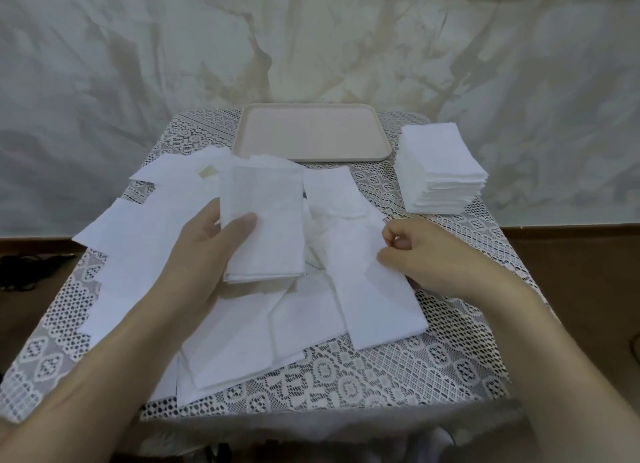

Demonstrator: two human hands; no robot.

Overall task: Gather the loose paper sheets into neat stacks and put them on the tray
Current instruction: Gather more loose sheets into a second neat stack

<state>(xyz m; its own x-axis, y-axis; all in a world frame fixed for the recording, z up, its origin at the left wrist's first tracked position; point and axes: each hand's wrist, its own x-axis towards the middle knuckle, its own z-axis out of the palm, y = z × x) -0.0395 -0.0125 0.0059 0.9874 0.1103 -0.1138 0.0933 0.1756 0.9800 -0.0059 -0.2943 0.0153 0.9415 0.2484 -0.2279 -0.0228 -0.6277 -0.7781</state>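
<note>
Task is judged partly done. One tall squared stack (443, 172) stands at the table's (381, 376) far right corner, just beside the tray (308, 130), which sits at the middle of the far edge and bears no paper yet. The left hand (207, 241) grips a thin partial stack (263, 220) above the table's centre, thumb curled over its face and fingers beneath. The right hand (426, 255), fingers curled, pinches the edge of a single sheet (374, 289) lying right of centre. Many loose sheets (138, 255) lie overlapped from the left edge to the near middle, so most gathering remains, and no stack has been transferred. No brand, label or legible writing is visible on paper or tray; a small tan patch (207, 172) on one far-left sheet shows no text.
</note>
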